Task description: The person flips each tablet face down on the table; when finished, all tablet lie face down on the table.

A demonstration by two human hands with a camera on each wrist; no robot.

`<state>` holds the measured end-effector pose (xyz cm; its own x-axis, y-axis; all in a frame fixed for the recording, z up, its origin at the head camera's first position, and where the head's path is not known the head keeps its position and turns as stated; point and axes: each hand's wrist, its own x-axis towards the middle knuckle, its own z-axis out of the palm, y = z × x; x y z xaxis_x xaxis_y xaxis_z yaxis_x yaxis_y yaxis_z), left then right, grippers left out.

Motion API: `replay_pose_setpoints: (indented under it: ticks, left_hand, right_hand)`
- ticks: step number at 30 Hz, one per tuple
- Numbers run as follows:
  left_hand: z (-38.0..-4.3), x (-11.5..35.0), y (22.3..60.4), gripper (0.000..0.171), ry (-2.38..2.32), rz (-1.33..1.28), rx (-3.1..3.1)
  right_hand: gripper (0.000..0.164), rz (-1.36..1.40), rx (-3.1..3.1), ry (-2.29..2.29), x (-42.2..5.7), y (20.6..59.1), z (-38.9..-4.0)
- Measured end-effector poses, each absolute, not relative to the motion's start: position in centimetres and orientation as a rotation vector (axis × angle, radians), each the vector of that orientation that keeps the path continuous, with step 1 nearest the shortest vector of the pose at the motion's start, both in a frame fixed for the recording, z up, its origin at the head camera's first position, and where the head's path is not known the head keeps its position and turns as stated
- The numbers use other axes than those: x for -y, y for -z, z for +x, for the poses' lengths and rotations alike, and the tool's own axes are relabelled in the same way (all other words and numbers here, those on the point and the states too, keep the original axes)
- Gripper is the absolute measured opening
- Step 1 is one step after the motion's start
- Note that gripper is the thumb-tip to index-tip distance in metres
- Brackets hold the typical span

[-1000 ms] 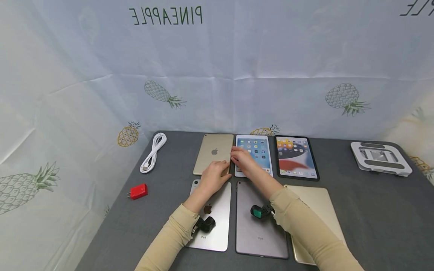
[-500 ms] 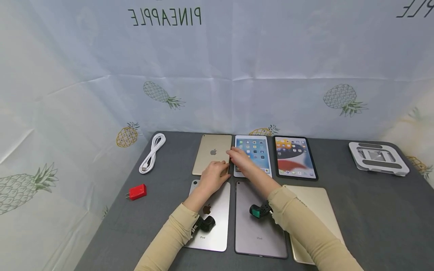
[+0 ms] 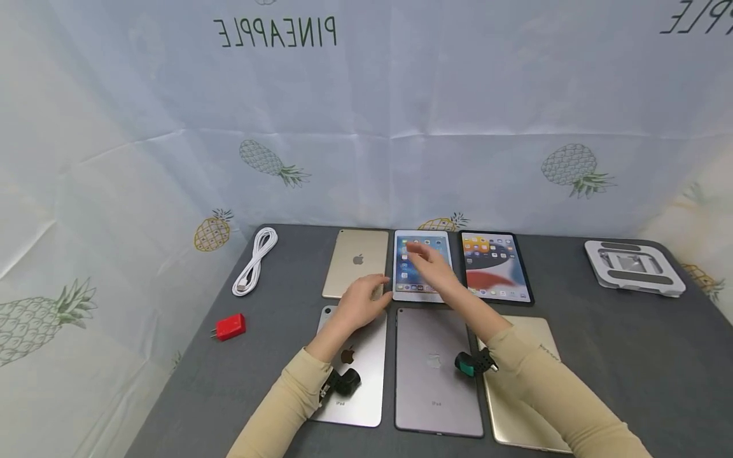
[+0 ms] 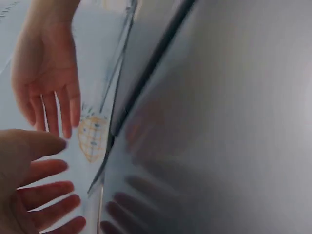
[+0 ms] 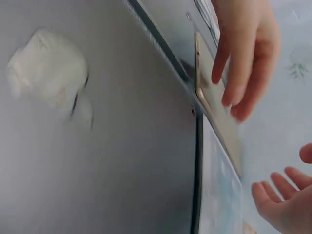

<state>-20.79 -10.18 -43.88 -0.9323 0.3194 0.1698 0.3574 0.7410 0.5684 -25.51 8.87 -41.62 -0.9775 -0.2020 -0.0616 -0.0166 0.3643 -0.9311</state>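
My left hand [image 3: 362, 301] reaches over the near right corner of a gold tablet [image 3: 356, 254], its fingers loosely bent and spread from the thumb. The tablet lies face down in the back row. In the left wrist view nothing shows between the fingers of the left hand [image 4: 39, 190]. My right hand [image 3: 433, 270] hovers over the lit white tablet [image 3: 420, 296], covering part of its screen. Its fingers look relaxed and bare in the right wrist view [image 5: 287, 200]. Under the forearms lie a silver tablet [image 3: 366, 369] and a grey tablet [image 3: 426, 381], backs up.
A black-framed lit tablet [image 3: 497, 267] stands at the right end of the back row. Another gold tablet [image 3: 529, 407] lies partly under the right sleeve. A folded stand [image 3: 632, 267] is far right. On the left are a coiled white cable [image 3: 254, 261] and a red charger plug [image 3: 231, 327].
My right hand has left the gold tablet's right edge and moved right, over the white tablet. The left hand stays by the gold tablet's near corner. The view shifts slightly.
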Motion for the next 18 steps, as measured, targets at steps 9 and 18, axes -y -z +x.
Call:
replay_pose_setpoints:
  ticks: [9,18]
  left_hand:
    - [-20.4,7.9,42.8,0.043,1.887,-0.143,2.566]
    - [-20.3,7.1,42.9,0.062,2.362,0.092,2.464]
  right_hand:
    - [0.041,-0.074,-2.556,1.780,-13.5,41.0,-23.9]
    - [0.056,0.125,-2.220,1.844,-15.2,42.0,-22.6]
